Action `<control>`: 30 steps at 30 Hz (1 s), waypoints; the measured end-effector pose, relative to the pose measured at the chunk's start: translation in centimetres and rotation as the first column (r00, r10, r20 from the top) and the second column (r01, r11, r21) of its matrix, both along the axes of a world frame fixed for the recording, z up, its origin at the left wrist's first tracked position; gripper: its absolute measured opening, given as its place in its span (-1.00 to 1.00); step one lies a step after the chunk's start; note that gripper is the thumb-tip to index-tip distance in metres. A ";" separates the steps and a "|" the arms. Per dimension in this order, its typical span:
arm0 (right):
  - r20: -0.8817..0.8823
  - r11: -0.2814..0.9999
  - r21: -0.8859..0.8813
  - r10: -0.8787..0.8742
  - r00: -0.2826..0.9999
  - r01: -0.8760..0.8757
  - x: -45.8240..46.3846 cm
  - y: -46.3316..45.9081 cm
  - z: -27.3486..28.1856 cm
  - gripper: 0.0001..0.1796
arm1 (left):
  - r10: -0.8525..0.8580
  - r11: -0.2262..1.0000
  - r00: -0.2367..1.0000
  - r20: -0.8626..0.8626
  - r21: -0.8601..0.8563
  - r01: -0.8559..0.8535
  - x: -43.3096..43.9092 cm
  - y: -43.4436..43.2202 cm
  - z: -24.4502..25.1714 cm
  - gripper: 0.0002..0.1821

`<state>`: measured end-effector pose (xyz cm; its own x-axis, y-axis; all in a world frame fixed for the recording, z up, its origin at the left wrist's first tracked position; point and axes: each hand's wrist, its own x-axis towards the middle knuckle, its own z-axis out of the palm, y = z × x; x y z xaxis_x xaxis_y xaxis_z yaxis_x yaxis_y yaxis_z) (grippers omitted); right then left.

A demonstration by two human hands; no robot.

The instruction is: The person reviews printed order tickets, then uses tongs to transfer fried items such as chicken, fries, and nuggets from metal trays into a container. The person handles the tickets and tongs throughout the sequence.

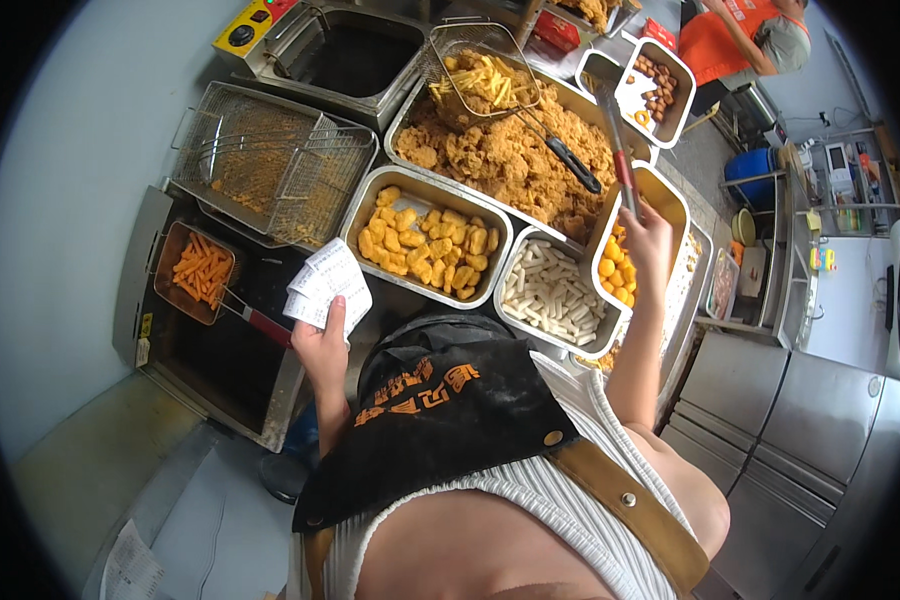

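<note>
My left hand (324,349) holds a fan of printed paper slips (331,289) over the counter, beside the red handle of a fry basket. My right hand (647,238) grips metal tongs with red grips (621,154), pointing away from me. Below that hand lie round yellow balls (616,271) in a steel pan. Nearer the middle are a pan of chicken nuggets (439,247) and a pan of white sticks (551,289). Behind them, a large tray holds fried chicken (510,161), with a wire basket of French fries (487,81) resting on top.
At left, orange fries (201,270) fill a small basket at a dark fryer (221,360). Wire racks (270,165) and another fryer (352,52) stand behind. A pan of brown pieces (652,90) is at far right, near a person in an orange apron (720,41).
</note>
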<state>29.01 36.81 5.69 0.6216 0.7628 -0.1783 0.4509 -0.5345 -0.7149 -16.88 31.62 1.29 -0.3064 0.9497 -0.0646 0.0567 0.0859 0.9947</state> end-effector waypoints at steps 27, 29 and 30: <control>-0.095 0.745 0.017 0.665 0.741 -0.667 -18.6 -0.3 -3.5 -0.52 | -0.140 0.960 0.961 0.240 0.272 0.071 0.2 -0.8 8.6 -0.65; -0.115 0.680 0.204 0.731 0.672 -0.704 -20.7 -0.2 -1.8 -0.52 | -0.135 0.959 0.959 0.249 0.278 0.063 0.5 -1.0 8.6 -0.67; -0.122 0.666 0.203 0.745 0.656 -0.718 -21.3 0.0 -0.9 -0.58 | -0.133 0.957 0.959 0.252 0.283 0.058 0.6 -1.1 8.6 -0.67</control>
